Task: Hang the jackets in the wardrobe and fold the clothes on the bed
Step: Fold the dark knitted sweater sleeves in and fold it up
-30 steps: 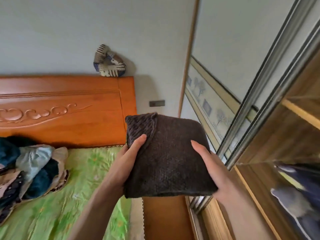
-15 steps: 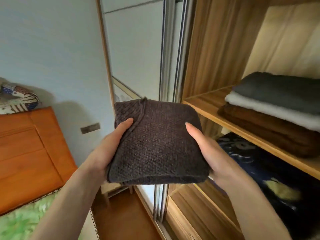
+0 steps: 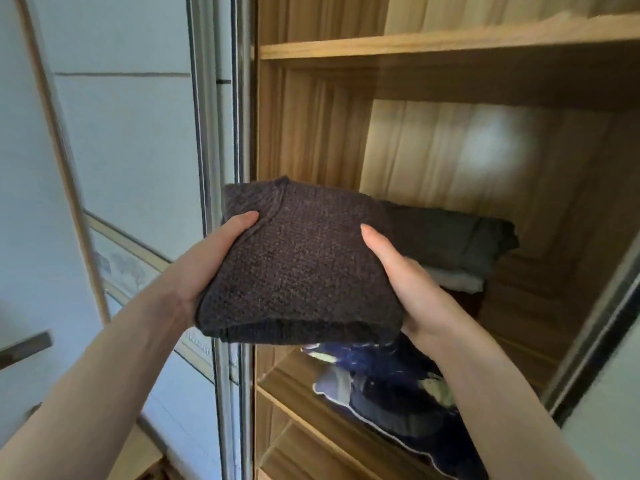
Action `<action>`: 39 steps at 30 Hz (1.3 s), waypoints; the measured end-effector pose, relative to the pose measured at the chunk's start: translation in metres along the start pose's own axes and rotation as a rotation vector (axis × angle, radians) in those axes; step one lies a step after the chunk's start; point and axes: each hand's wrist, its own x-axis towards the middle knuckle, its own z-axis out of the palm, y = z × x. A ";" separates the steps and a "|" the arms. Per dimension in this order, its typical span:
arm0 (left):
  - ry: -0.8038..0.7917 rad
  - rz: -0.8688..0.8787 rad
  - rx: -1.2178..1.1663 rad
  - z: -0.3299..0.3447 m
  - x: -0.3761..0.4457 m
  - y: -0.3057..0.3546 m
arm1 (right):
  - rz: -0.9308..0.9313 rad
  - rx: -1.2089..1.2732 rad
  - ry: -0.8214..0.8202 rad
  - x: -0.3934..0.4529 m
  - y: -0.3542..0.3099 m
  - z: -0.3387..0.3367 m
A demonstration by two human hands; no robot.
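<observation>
A folded dark brown knitted sweater (image 3: 301, 261) is held in mid-air in front of the open wooden wardrobe (image 3: 311, 133). My left hand (image 3: 207, 265) grips its left edge, thumb on top and fingers hidden beneath. My right hand (image 3: 405, 278) grips the right edge the same way. The sweater hangs level with a shelf that carries a stack of folded clothes (image 3: 450, 244), dark grey on top, a pale one under it. The bed is out of view.
A dark blue patterned quilt (image 3: 391, 386) lies on the shelf below. An upper shelf board (image 3: 450, 39) runs across the top. The sliding door frame (image 3: 221, 168) stands left of the opening, with a pale wall panel (image 3: 121, 150) beyond it.
My view has swung right from the bed and headboard to face the wardrobe. Both hands have carried the folded sweater up to the level of the shelf with the stack.
</observation>
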 end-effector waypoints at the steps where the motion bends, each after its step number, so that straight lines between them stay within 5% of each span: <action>1: -0.004 0.016 0.020 0.006 0.001 0.012 | -0.014 -0.002 0.007 0.002 -0.010 -0.001; 11: -0.261 0.003 0.038 0.057 0.052 0.106 | -0.040 0.118 0.229 0.048 -0.065 -0.019; 30: -0.547 -0.027 0.113 0.193 0.142 0.122 | -0.122 -0.050 0.706 0.056 -0.088 -0.111; 36: -0.432 0.081 0.386 0.210 0.159 0.108 | -0.042 -0.326 0.830 0.062 -0.083 -0.109; 39: -0.358 0.138 0.518 0.209 0.162 0.111 | 0.011 -0.782 0.931 0.063 -0.089 -0.109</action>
